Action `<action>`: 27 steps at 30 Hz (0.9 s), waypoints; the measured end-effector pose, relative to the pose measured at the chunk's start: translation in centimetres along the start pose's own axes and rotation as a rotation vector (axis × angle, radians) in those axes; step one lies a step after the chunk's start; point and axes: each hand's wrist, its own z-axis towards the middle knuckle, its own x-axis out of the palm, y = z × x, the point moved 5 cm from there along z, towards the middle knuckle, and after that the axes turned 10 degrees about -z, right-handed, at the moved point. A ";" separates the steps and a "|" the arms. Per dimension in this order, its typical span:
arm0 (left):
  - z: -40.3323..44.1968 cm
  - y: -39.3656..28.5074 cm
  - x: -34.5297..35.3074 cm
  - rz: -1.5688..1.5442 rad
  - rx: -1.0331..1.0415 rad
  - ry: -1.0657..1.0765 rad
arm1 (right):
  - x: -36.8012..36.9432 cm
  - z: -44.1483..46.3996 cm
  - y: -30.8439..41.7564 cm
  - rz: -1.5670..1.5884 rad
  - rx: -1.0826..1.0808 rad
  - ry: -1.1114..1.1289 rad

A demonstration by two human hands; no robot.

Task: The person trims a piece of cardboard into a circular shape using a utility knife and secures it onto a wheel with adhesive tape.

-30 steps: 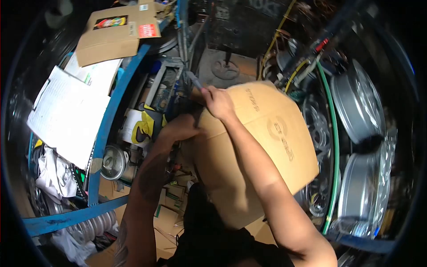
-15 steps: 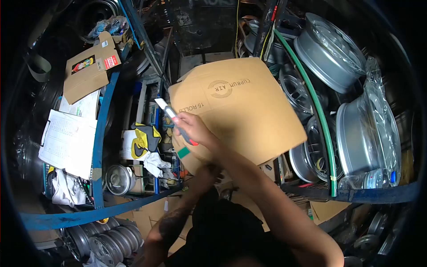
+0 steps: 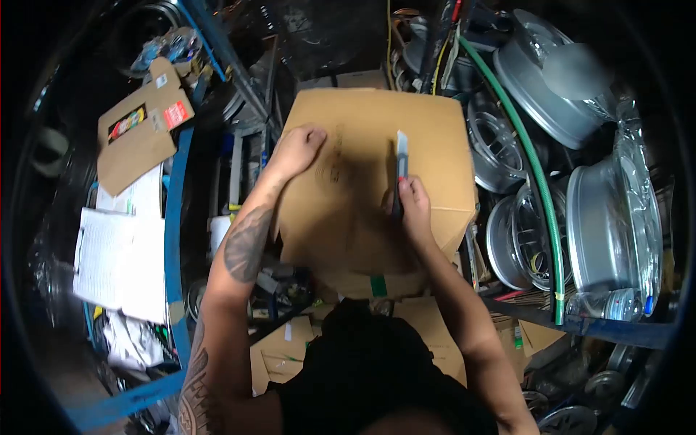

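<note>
A large brown cardboard box [image 3: 435,152] with dark printing lies in front of me, its near part in my shadow. At its upper left edge my left hand [image 3: 296,151] is closed on the cardboard, with the fingers curled. My right hand [image 3: 415,203] is wrapped round a utility knife [image 3: 402,156] with a grey and black body. The knife's blade is out and points away from me, above the box's right half. I cannot tell whether the blade touches the cardboard. Green tape [image 3: 378,286] shows at the box's near end.
Silver wheel rims [image 3: 609,225] fill the right rack, behind a green pole [image 3: 540,174]. On the left, a blue-framed shelf [image 3: 174,225] carries papers [image 3: 109,254] and a flattened carton [image 3: 145,138]. More cardboard [image 3: 428,326] lies on the floor around me.
The box has turned, so its printing now runs another way. My left hand has moved up to its left edge. My right hand has carried the knife to the right.
</note>
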 end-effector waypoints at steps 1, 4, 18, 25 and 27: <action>3.1 0.9 0.9 0.059 -0.011 -0.016 | -0.6 0.0 0.0 -0.083 -0.003 0.007; 12.1 5.5 6.2 0.311 0.279 -0.244 | -0.9 0.5 -0.4 0.008 0.086 -0.003; 23.3 5.3 16.8 0.427 -0.137 0.256 | -1.3 0.8 2.4 -0.357 0.149 -0.106; 19.5 1.3 14.8 0.373 -0.013 0.163 | -1.1 -3.7 0.6 -0.277 0.179 -0.103; 18.6 0.9 14.9 0.343 -0.001 0.156 | -0.5 -5.0 1.4 -0.134 0.270 -0.096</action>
